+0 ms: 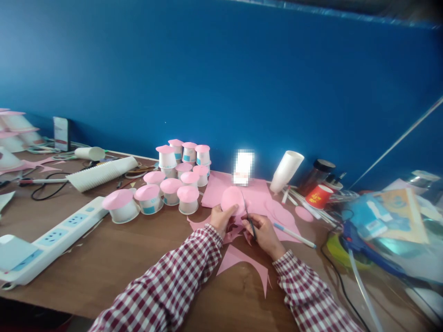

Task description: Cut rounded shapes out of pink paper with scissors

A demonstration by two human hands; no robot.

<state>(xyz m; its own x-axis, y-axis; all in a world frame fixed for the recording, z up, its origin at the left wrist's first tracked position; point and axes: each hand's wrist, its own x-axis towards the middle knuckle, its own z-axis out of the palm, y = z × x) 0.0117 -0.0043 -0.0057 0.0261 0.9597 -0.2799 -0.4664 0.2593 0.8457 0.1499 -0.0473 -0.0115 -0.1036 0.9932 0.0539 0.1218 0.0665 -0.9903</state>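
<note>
Between the thumb and fingers of my left hand point(223, 219) is a round pink paper disc point(231, 199), held up above the table. My right hand point(265, 233) grips a pair of scissors point(249, 221), whose blades lie along the disc's right edge. Under and behind both hands spread pink paper sheets point(211, 191) and cut scraps. A larger pink offcut point(242, 263) with curved edges lies in front of my hands. To the left stand several upturned white paper cups topped with pink paper discs, among them a near cup point(122, 213).
A white power strip point(65, 233) and a stack of white cups point(102, 173) lie at left. A phone point(243, 167) leans against the blue wall. At right are a tall cup stack point(286, 170), a marker point(294, 235), a red cup point(319, 197) and a blue glue gun point(370, 256) with its cord.
</note>
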